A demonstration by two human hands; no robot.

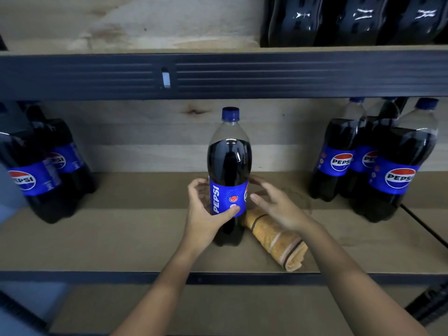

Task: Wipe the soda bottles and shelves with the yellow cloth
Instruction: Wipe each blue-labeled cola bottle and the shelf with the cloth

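**Bottle steadied, cloth waiting**

Bottle (pixel 229 170) stands upright mid-shelf (pixel 121 243); the left hand (pixel 206 209) curls round its label, thumb across the front; the right hand (pixel 276 204) hovers open just beside it, holding nothing. Rolled yellow cloth (pixel 274 238) lies at the base; best taken up next, left grip kept firm. Other bottles (pixel 368 158) flank behind.

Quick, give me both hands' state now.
Left hand: grips the middle Pepsi bottle at its label.
Right hand: open, fingers spread beside the bottle, holding nothing.
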